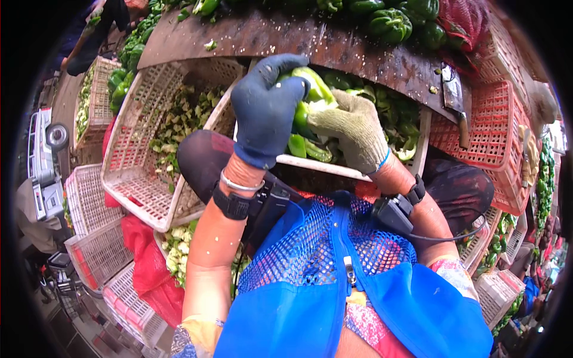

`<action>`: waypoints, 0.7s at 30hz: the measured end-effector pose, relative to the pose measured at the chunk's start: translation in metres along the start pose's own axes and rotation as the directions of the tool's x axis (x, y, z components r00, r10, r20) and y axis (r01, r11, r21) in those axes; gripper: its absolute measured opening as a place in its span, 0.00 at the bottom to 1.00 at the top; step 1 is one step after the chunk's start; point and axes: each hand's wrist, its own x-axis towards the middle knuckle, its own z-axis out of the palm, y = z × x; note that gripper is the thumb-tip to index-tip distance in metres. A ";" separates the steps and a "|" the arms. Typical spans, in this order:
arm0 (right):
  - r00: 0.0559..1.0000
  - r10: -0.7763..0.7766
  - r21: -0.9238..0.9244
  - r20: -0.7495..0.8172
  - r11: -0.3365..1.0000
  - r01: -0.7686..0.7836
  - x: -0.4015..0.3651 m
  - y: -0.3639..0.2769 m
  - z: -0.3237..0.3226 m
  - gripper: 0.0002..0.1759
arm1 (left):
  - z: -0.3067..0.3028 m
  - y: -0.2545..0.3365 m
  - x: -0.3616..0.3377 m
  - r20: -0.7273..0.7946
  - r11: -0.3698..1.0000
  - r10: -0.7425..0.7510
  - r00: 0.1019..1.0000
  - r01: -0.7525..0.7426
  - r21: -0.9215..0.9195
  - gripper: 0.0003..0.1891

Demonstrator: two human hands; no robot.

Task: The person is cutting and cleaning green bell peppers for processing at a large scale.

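A green bell pepper (316, 86), broken open with its pale inside showing, is held between my two hands above a white crate. My left hand (262, 107), in a dark blue glove, is closed round its left side. My right hand (355, 128), in a beige knit glove, grips the lower right side, with the fingertips partly hidden at the opening. Below them, the white crate (352, 173) holds pieces of cut green pepper (316, 152). To the left, another white crate (128, 167) contains pale green pepper cores (194, 110).
A seed-strewn wooden board (250, 39) crosses behind the crates, with whole green peppers (391, 25) at its far side. A cleaver (453, 92) lies at its right end, beside a red crate (477, 122). Red mesh sacking (152, 262) and stacked crates (98, 238) stand at left.
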 end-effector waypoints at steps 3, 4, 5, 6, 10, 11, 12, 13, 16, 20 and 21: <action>0.940 -0.341 -0.459 -0.020 0.838 0.295 -0.005 -0.006 0.002 0.22 | 0.003 -0.022 -0.004 -0.078 0.998 -0.036 0.996 0.033 -0.046 0.15; 0.921 -0.389 -0.438 0.029 0.823 0.361 -0.007 -0.012 0.005 0.23 | -0.010 -0.056 -0.005 0.111 0.772 0.423 0.899 -0.422 0.475 0.14; 0.892 -0.441 -0.416 0.102 0.795 0.441 -0.005 -0.015 0.003 0.22 | -0.010 -0.071 -0.010 0.170 0.660 0.449 0.877 -0.455 0.598 0.12; 0.928 -0.373 -0.261 0.021 0.893 0.365 -0.007 -0.022 0.007 0.20 | -0.004 -0.075 -0.015 0.109 0.679 0.441 0.891 -0.411 0.608 0.11; 0.872 -0.490 0.277 0.020 0.840 0.466 0.024 -0.010 -0.019 0.20 | -0.014 -0.081 0.010 -0.130 0.904 0.217 0.967 -0.149 0.400 0.12; 0.980 -0.173 0.761 0.098 0.648 0.038 0.022 -0.006 -0.026 0.24 | -0.014 -0.074 0.019 -0.199 0.989 -0.015 0.980 0.045 0.143 0.14; 0.990 -0.045 0.807 0.131 0.585 -0.081 0.024 -0.003 -0.033 0.31 | -0.025 -0.096 0.032 -0.131 0.873 0.210 0.969 -0.125 0.472 0.22; 0.979 -0.034 0.841 0.200 0.519 -0.153 0.025 0.002 -0.039 0.32 | -0.026 -0.082 0.034 -0.103 0.791 0.248 0.963 -0.141 0.595 0.27; 0.983 0.086 0.782 0.163 0.596 -0.182 0.022 0.012 -0.040 0.30 | -0.005 -0.043 0.016 0.120 0.727 0.426 0.897 -0.419 0.545 0.36; 0.987 0.142 0.688 0.070 0.709 -0.151 0.022 0.023 -0.021 0.25 | 0.016 -0.020 -0.003 0.372 0.706 0.322 0.871 -0.483 0.519 0.34; 0.970 0.242 0.591 0.013 0.781 -0.203 0.006 -0.002 -0.010 0.25 | 0.014 -0.028 -0.003 0.311 0.759 0.331 0.891 -0.447 0.473 0.32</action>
